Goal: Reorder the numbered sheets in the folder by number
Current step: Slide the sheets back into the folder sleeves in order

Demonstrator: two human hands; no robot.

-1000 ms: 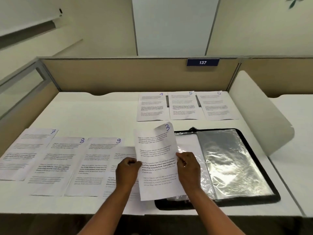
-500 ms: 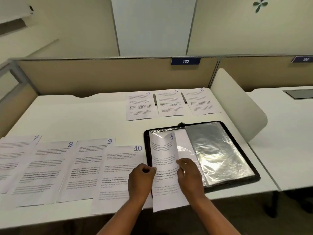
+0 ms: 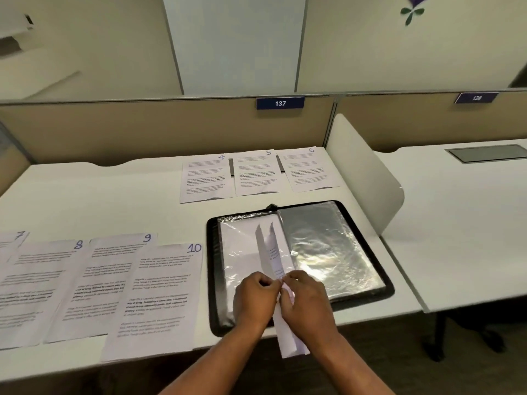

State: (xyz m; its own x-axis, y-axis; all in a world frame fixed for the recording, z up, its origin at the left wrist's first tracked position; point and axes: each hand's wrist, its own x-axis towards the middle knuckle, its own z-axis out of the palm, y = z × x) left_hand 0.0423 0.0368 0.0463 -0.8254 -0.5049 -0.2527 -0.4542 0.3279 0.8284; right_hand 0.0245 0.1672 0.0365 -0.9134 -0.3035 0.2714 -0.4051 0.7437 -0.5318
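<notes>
Our left hand (image 3: 255, 299) and right hand (image 3: 306, 302) both pinch the curled sheet (image 3: 272, 252), which points to 12 o'clock over the open folder (image 3: 212, 266). Probably sleeving it; next, we feed its top edge into the pocket.

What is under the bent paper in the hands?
The open black folder lies under it, a white page in its left sleeve. The paper, left hand and right hand hide the part beneath.
</notes>
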